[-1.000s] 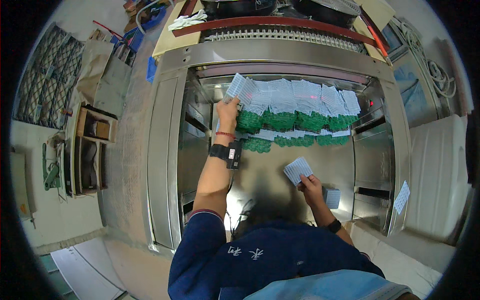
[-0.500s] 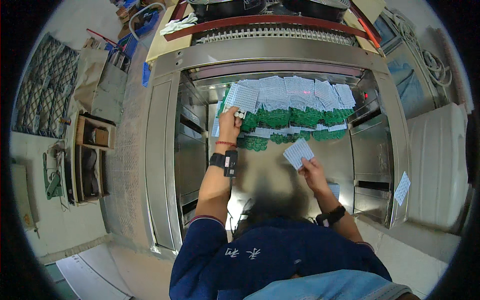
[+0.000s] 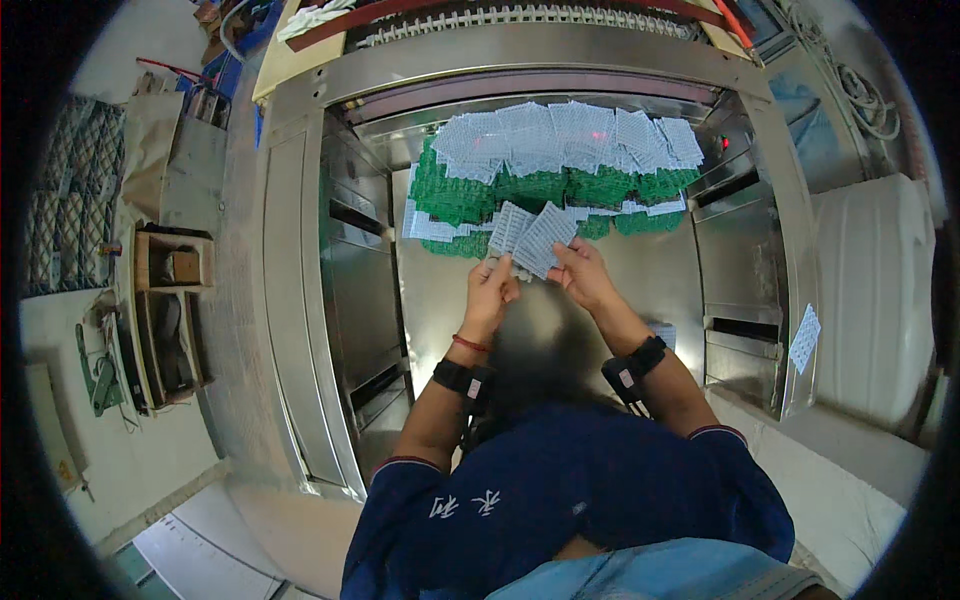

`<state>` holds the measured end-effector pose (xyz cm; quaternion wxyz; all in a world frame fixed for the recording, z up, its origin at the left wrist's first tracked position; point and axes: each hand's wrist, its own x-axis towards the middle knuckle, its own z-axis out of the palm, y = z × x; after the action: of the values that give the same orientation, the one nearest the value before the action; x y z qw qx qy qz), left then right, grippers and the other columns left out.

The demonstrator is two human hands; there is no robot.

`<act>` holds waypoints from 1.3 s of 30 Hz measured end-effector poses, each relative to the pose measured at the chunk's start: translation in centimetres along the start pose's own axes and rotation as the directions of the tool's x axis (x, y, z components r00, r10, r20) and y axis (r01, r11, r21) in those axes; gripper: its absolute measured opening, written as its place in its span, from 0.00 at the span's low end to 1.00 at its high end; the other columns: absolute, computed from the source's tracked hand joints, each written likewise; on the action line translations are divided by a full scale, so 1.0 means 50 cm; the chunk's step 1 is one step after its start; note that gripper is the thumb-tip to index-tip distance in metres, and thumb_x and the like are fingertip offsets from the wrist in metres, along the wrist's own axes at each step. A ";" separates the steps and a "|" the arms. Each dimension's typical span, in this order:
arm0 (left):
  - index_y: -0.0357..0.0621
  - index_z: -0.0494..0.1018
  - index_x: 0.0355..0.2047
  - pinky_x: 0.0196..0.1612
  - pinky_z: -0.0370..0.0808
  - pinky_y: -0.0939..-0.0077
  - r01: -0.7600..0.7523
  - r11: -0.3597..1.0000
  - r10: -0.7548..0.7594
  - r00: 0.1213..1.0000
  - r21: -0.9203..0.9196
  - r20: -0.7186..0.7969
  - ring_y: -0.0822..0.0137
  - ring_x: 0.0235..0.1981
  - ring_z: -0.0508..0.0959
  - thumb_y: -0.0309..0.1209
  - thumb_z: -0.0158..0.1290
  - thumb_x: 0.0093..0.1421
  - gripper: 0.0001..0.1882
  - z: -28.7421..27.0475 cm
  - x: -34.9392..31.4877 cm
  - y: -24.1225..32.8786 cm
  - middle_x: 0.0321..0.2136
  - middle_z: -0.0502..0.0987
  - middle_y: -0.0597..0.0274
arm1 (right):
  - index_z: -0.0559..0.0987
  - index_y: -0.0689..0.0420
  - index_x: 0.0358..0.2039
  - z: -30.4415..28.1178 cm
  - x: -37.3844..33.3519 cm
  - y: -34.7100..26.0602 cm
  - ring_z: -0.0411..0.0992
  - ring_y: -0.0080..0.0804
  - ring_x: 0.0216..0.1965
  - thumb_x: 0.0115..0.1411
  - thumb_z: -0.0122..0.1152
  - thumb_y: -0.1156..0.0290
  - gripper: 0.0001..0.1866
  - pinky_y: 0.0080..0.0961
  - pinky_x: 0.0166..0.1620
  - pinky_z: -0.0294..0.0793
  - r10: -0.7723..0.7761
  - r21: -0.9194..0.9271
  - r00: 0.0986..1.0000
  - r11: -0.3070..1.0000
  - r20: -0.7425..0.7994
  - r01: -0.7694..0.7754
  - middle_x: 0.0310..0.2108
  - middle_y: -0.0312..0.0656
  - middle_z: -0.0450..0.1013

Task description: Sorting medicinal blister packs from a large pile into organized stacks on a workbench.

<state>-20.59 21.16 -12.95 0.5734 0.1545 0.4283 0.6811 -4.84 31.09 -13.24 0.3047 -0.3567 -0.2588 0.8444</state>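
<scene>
Edges and open room. At far left, a wooden shelf unit (image 3: 175, 262) is set beyond a strip of floor. The steel tabletop (image 3: 440, 300) is bounded at left by a steel left wall (image 3: 365, 285), cut by dark slots; between this wall and the left forearm a bare strip is left open. The far side is closed by a steel crossbeam (image 3: 530, 48); the middle of the near edge is hidden by the wearer's body. Bare metal is also shown between the right forearm and the steel right wall (image 3: 728, 270), where a small blue stack (image 3: 662, 332) is partly covered by the forearm. A patterned sheet (image 3: 804, 338) is fixed to the right-hand post.

Task pieces. By the left hand (image 3: 487, 294), the left panel (image 3: 508, 228) is held at its lower edge, the grip closed, fingers pinched. By the right hand (image 3: 586, 275), the right panel (image 3: 545, 240) is held at its lower right corner, the grip likewise closed, thumb on top. Both panels are held up at mid-tabletop, tilted apart at the top and overlapped, the right in front; whether they touch cannot be told. Each is pale blue, flat, roughly square, finely gridded. Behind them, similar pale panels (image 3: 550, 135) are laid in an overlapping row, bordered in front by green pieces (image 3: 525, 187).
</scene>
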 end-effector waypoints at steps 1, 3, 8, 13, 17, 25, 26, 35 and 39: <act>0.43 0.71 0.27 0.16 0.59 0.83 0.008 1.000 -0.008 1.000 0.000 -0.006 0.79 0.12 0.64 0.33 0.52 0.61 0.09 -0.012 -0.009 -0.011 0.15 0.69 0.69 | 0.69 0.57 0.44 -0.005 -0.008 0.005 0.74 0.31 0.41 0.62 0.52 0.75 0.10 0.30 0.37 0.79 -0.015 0.003 1.000 1.000 -0.016 0.015 0.44 0.40 0.72; 0.43 0.71 0.25 0.20 0.64 0.82 0.068 0.998 -0.068 0.998 -0.003 -0.004 0.77 0.15 0.70 0.34 0.50 0.62 0.11 0.006 -0.023 -0.002 0.13 0.70 0.66 | 0.69 0.57 0.46 -0.027 -0.017 0.009 0.74 0.31 0.41 0.62 0.52 0.75 0.12 0.31 0.38 0.79 -0.025 -0.012 1.000 1.000 -0.010 0.025 0.44 0.40 0.72; 0.43 0.72 0.28 0.17 0.60 0.86 0.015 0.975 -0.001 0.998 0.223 -0.062 0.80 0.14 0.67 0.34 0.53 0.61 0.09 0.030 -0.043 -0.008 0.16 0.71 0.70 | 0.67 0.58 0.49 -0.010 -0.051 -0.015 0.74 0.32 0.42 0.60 0.54 0.77 0.16 0.33 0.42 0.78 -0.024 0.041 0.998 0.999 0.056 0.021 0.45 0.39 0.72; 0.42 0.74 0.29 0.17 0.59 0.87 -0.066 0.911 0.098 0.994 0.407 -0.057 0.82 0.14 0.66 0.32 0.56 0.58 0.07 0.053 -0.066 -0.007 0.17 0.72 0.72 | 0.69 0.57 0.49 -0.056 -0.047 -0.001 0.73 0.33 0.46 0.58 0.56 0.76 0.18 0.34 0.45 0.76 0.088 0.057 0.995 0.994 0.050 -0.091 0.45 0.41 0.72; 0.41 0.75 0.31 0.15 0.58 0.87 0.027 0.948 0.029 0.985 0.318 -0.169 0.82 0.13 0.65 0.32 0.56 0.58 0.07 0.041 -0.077 0.022 0.18 0.74 0.71 | 0.69 0.57 0.49 -0.062 -0.049 0.012 0.72 0.34 0.46 0.58 0.56 0.76 0.17 0.37 0.46 0.75 0.115 0.140 0.990 0.982 0.082 -0.125 0.46 0.42 0.72; 0.42 0.75 0.31 0.16 0.59 0.88 -0.010 0.977 0.059 0.972 0.211 -0.226 0.82 0.14 0.66 0.33 0.55 0.59 0.07 0.034 -0.091 0.098 0.19 0.74 0.70 | 0.67 0.60 0.52 -0.065 -0.089 -0.009 0.68 0.43 0.52 0.58 0.53 0.74 0.20 0.51 0.55 0.66 0.015 0.308 0.996 0.951 0.090 -0.042 0.51 0.47 0.69; 0.42 0.75 0.30 0.17 0.60 0.86 -0.028 0.972 0.083 0.969 0.233 -0.231 0.81 0.14 0.66 0.34 0.56 0.59 0.08 0.060 -0.101 0.100 0.19 0.74 0.70 | 0.67 0.60 0.52 -0.074 -0.104 -0.022 0.68 0.43 0.52 0.58 0.54 0.74 0.20 0.52 0.55 0.65 -0.004 0.325 0.995 0.945 0.097 -0.027 0.51 0.47 0.69; 0.38 0.71 0.45 0.25 0.68 0.81 -0.080 0.957 0.078 0.997 0.280 0.018 0.74 0.29 0.74 0.28 0.49 0.62 0.12 0.465 -0.219 0.058 0.37 0.76 0.63 | 0.69 0.61 0.51 -0.213 -0.315 -0.163 0.74 0.40 0.43 0.60 0.54 0.67 0.20 0.43 0.43 0.76 -0.080 -0.111 0.973 0.988 0.218 0.106 0.45 0.46 0.73; 0.35 0.67 0.49 0.35 0.75 0.78 0.154 0.935 -0.276 0.881 0.319 0.384 0.68 0.35 0.76 0.26 0.49 0.61 0.16 0.783 -0.188 -0.117 0.40 0.75 0.58 | 0.67 0.59 0.53 -0.415 -0.352 -0.188 0.74 0.37 0.44 0.60 0.54 0.65 0.22 0.37 0.42 0.77 -0.255 0.292 0.944 0.938 0.210 0.188 0.46 0.45 0.72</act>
<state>13.44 28.31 8.17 0.6974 0.3284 0.4002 0.4956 23.87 29.72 -11.95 0.4094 -0.1736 -0.2167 0.8691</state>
